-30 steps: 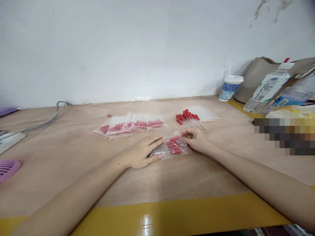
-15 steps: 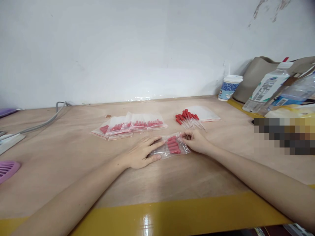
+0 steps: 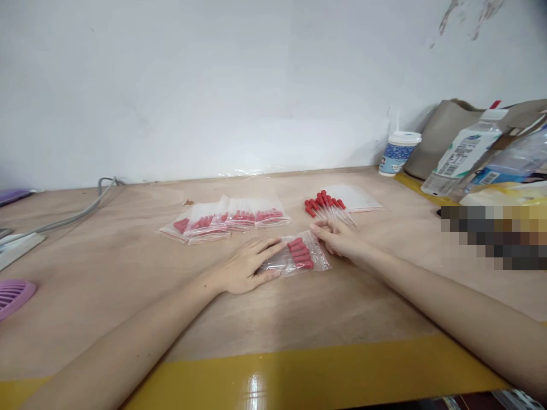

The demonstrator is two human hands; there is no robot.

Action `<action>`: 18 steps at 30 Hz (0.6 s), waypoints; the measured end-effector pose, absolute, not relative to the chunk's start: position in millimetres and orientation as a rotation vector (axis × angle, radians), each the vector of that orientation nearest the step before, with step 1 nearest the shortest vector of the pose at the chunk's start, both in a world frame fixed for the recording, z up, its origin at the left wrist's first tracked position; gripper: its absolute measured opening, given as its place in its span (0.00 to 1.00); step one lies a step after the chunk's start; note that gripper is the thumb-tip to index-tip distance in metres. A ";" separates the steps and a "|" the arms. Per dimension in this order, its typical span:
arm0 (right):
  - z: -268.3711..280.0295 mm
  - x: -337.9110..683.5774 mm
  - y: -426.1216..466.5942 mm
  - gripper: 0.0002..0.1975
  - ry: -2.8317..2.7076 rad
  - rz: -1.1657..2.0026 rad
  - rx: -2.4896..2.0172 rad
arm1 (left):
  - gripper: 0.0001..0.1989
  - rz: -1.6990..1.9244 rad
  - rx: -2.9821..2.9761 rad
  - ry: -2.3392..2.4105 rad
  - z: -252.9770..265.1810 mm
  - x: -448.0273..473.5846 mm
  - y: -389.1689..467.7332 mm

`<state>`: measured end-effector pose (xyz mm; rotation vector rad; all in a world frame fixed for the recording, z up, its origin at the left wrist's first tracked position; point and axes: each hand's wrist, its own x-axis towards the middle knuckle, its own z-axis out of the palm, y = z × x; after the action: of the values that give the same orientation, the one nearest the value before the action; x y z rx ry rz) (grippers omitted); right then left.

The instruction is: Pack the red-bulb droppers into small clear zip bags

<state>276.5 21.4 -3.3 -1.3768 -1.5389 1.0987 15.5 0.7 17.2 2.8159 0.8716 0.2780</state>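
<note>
A clear zip bag (image 3: 280, 263) with several red-bulbed droppers (image 3: 301, 255) inside lies flat before me. My left hand (image 3: 250, 265) rests on its left end, fingers spread and stretched out. At the bag's far right corner, the thumb and forefinger of my right hand (image 3: 337, 236) are pinched together on the edge. Just beyond that hand is a loose pile of red-bulbed droppers (image 3: 323, 200) with clear tubes, partly hidden by my fingers. A stack of flat bags (image 3: 361, 197) lies beside the pile. Filled zip bags (image 3: 239, 212) overlap in a row farther left.
A lidded paper cup (image 3: 399, 154), a plastic bottle (image 3: 465, 151) and a grey-beige bag (image 3: 438, 134) stand at the back right. A grey cable (image 3: 81, 216) and a purple slotted object (image 3: 16, 297) are at left. Yellow tape (image 3: 256, 376) runs along the table's front edge.
My right hand has slid away from me along the bag's right edge to its far corner, uncovering more of that edge. My left hand has stayed put.
</note>
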 end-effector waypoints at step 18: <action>63.2 301.9 49.6 0.08 -0.854 1.316 -0.932 | 0.29 0.311 2.783 0.964 11.8 15.4 3.8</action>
<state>301.9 49.6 63.2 -0.9323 -0.8538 1.3159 15.4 3.8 11.8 2.7830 0.9637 0.3112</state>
